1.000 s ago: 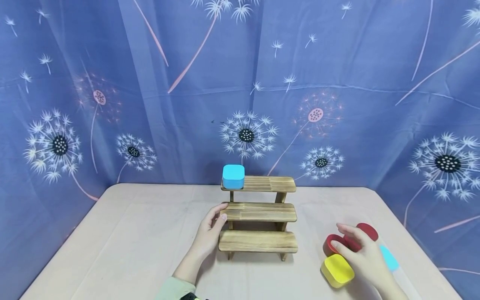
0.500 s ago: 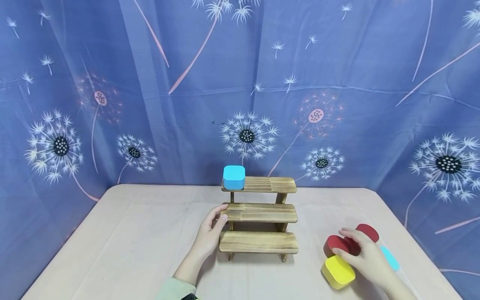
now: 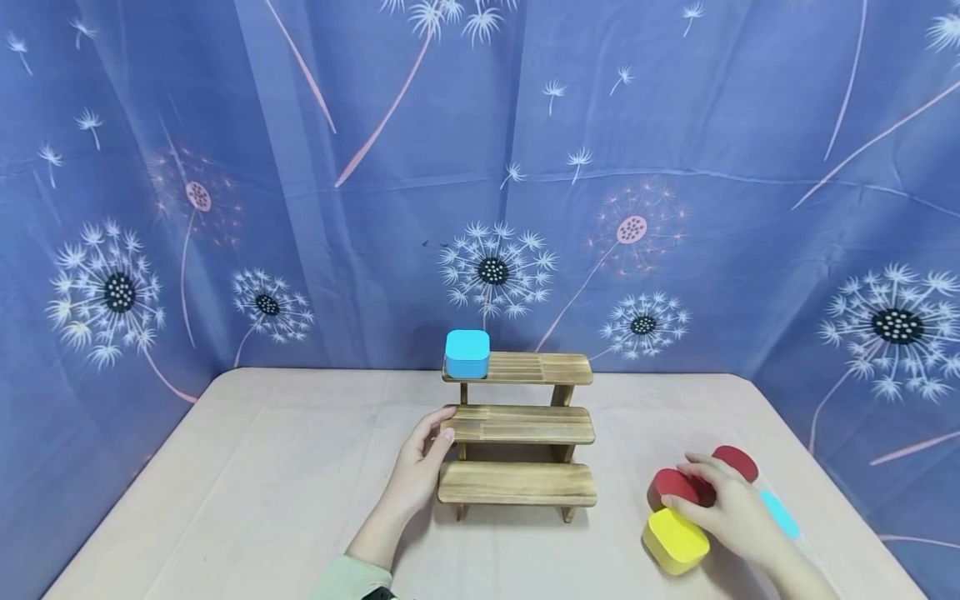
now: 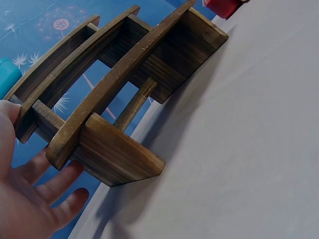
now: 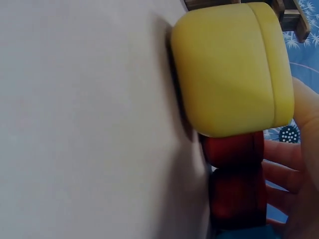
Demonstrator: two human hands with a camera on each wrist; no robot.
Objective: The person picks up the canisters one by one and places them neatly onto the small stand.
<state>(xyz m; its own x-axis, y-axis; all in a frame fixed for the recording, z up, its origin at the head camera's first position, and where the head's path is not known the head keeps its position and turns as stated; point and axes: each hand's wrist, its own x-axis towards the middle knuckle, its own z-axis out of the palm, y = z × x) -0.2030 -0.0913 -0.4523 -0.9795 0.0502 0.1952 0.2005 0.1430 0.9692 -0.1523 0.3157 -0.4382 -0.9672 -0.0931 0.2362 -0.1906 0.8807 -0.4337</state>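
Observation:
A three-tier wooden display stand (image 3: 517,485) stands in the middle of the table, with a blue box (image 3: 467,354) at the left of its top tier. My left hand (image 3: 417,471) grips the left end of the middle tier, thumb above. Over on the right, my right hand (image 3: 731,508) is curved over several red boxes, one being the left red box (image 3: 670,488). In the right wrist view the fingers (image 5: 283,175) lie against the red boxes; whether they pinch one is unclear. Close by the thumb is a yellow box (image 3: 677,542).
Behind the hand lies another red box (image 3: 737,462), and a second blue box (image 3: 780,515) sits to its right, partly hidden. The table (image 3: 285,500) has a pale cloth. A blue dandelion-print curtain (image 3: 375,208) hangs behind it.
The right hand has shifted slightly to the right and closer in over the red boxes, showing more of the left one. The left hand and the stand have stayed put.

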